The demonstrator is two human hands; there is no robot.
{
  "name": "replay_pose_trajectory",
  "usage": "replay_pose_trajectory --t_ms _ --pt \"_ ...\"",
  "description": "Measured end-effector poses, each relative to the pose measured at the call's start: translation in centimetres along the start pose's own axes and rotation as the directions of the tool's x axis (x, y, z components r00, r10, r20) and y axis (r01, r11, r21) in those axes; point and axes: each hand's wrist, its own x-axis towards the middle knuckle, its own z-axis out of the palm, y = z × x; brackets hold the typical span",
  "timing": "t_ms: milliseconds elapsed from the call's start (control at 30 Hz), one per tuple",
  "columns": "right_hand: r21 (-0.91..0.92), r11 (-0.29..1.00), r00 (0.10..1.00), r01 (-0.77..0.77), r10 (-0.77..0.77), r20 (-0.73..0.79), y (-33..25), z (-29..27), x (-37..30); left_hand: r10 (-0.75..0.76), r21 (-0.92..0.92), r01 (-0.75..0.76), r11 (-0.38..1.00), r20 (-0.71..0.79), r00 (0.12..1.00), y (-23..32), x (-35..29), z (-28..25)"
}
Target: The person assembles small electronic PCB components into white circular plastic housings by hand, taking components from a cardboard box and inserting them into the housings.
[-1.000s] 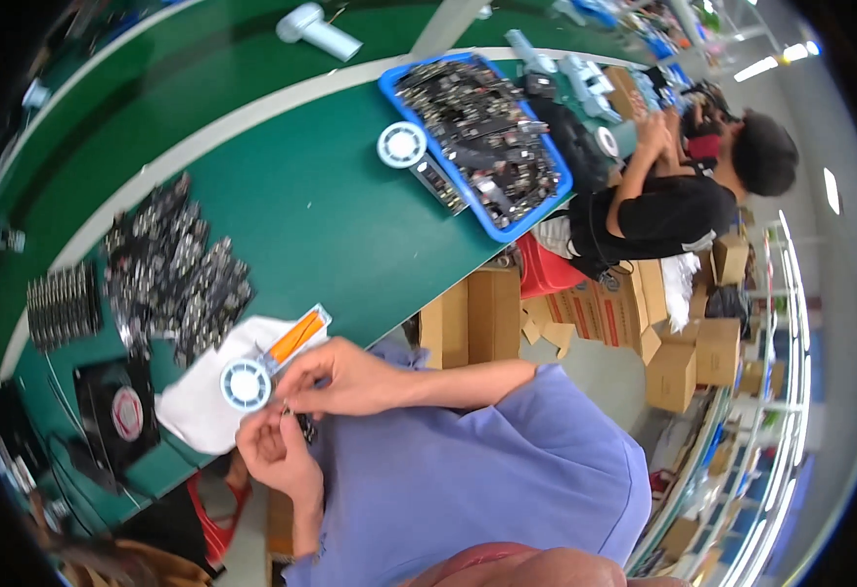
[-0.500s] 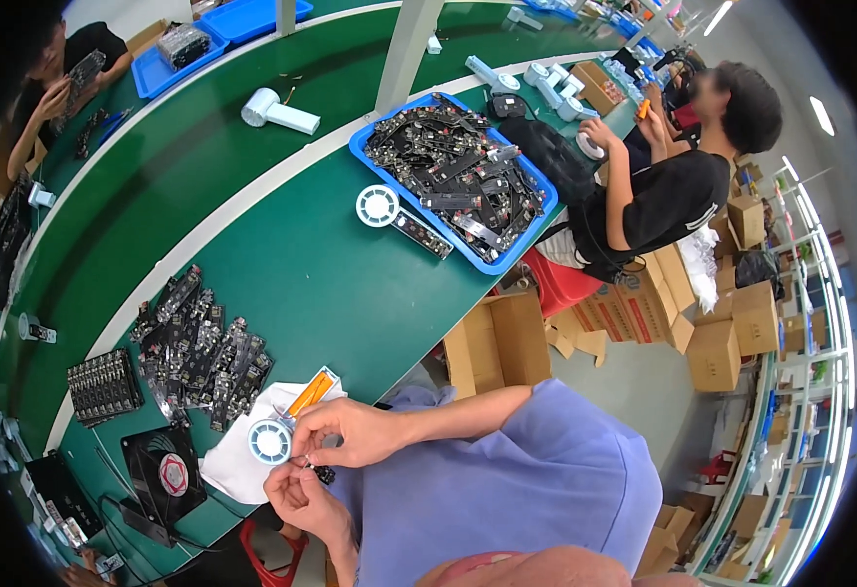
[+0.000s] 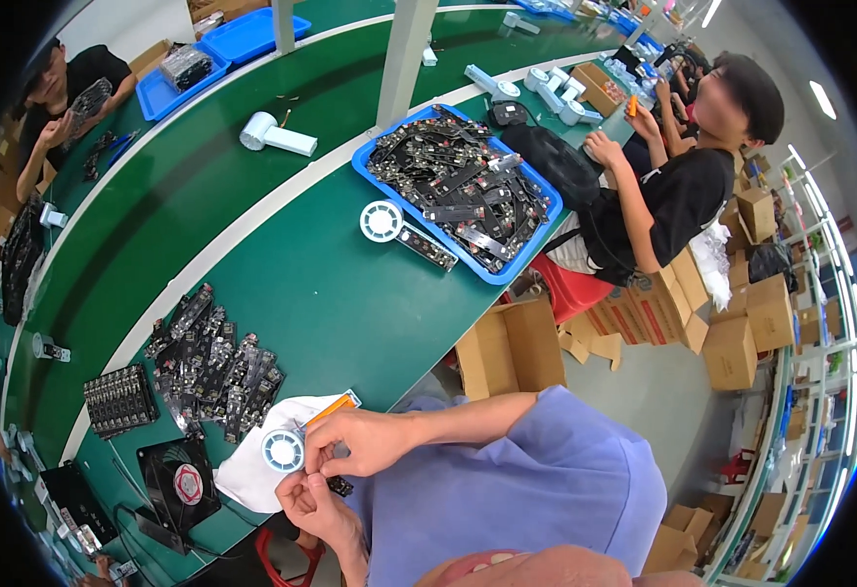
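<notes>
Tray (image 3: pixel 499 276), blue, on counter (image 3: pixel 340 313), heaped with black circuit boards (image 3: pixel 438 161). Left hand (image 3: pixel 323 509) and right hand (image 3: pixel 375 439) pinched closed, anything gripped too small to tell; pale-blue fan (image 3: pixel 284 451) beside them, over white cloth (image 3: pixel 241 479).

1 wht cloth (image 3: pixel 246 476), 1 blk sq. fan (image 3: pixel 183 486)

Plain green tabletop (image 3: pixel 350 284), bright blue tray (image 3: pixel 494 278) far side, pale blue-and-white fan head (image 3: pixel 283 451) near, orange strip (image 3: pixel 332 406), lavender shirt (image 3: pixel 517 474). Black fan (image 3: pixel 164 468) on the left's got a red-and-white centre (image 3: pixel 188 483) lol.
</notes>
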Motion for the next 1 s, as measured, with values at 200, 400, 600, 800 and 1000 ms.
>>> replay_pose_trajectory --t_ms 200,400,600,800,1000 --pt "0.218 0.964 0.984 -0.154 0.129 0.126 0.6 -1.0 1.0 -0.106 -0.055 0.106 0.993 0.003 0.994 1.1 0.6 0.9" --pt "0.339 0.918 0.973 -0.207 0.157 0.170 0.9 -0.9 0.8 -0.135 -0.107 0.133 0.985 -0.013 0.991 1.7 0.2 1.6" --pt "0.458 0.853 0.966 -0.250 0.190 0.174 1.5 0.2 -0.1 -0.125 -0.137 0.112 0.984 -0.087 0.988 2.0 -1.0 2.1" --pt "0.010 0.979 0.964 -0.206 0.204 -0.169 -1.1 0.7 -1.6 -0.034 -0.033 0.029 0.999 -0.174 0.984 1.5 -0.8 3.1" --pt "0.017 0.941 0.902 -0.338 0.329 -0.280 -0.3 2.1 -3.2 0.024 -0.107 -0.030 0.994 -0.055 0.998 1.6 0.0 3.8"
